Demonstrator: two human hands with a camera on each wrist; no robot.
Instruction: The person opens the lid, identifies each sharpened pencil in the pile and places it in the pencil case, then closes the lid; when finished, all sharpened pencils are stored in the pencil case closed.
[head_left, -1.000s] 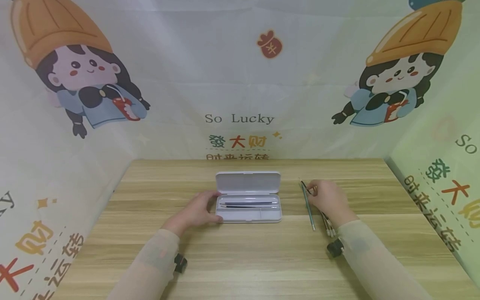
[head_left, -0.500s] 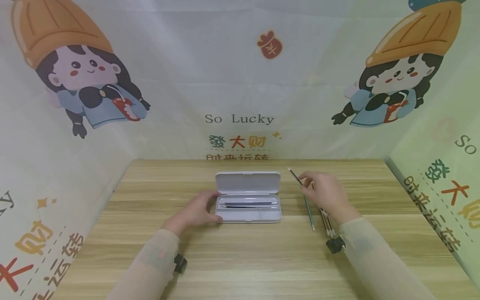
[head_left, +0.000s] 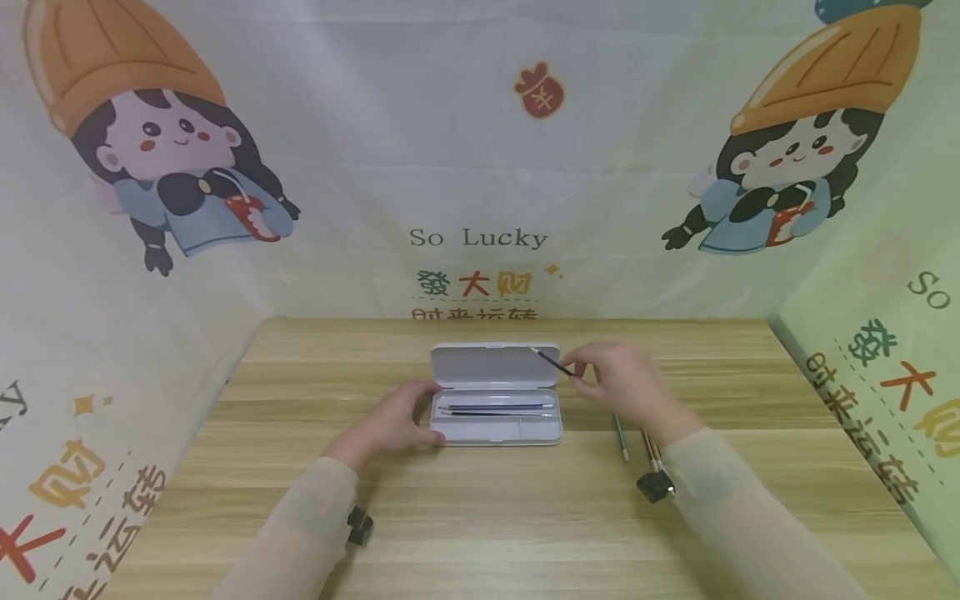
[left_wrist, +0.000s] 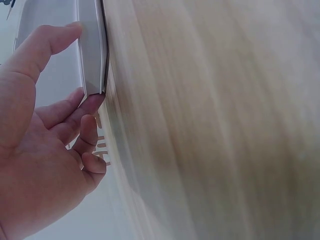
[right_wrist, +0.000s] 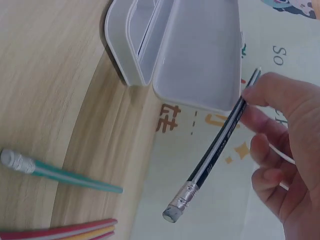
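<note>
A white pencil case point(head_left: 472, 430) stands with its lid point(head_left: 491, 367) raised. Two dark pencils point(head_left: 491, 410) lie lengthwise in its rear compartment. My left hand point(head_left: 390, 422) holds the case's left end, thumb at the front and fingers at the back; the left wrist view shows fingertips against the case's wall point(left_wrist: 92, 55). My right hand point(head_left: 618, 379) pinches a black pencil point(right_wrist: 220, 142) near its sharpened end between thumb and index finger. That pencil is in the air by the lid's right edge, its silver ferrule and grey eraser pointing away from the grip in the right wrist view.
A green pencil point(head_left: 621, 439) lies on the wooden table point(head_left: 495, 517) right of the case. Beside it are several pencils point(right_wrist: 60, 232), red and yellow among them, partly hidden by my right arm in the head view. A printed cloth point(head_left: 480, 167) hangs behind the table.
My right hand has lifted the black pencil off the table among the others and carried it left to the lid's right edge. My left hand and the case have stayed put.
</note>
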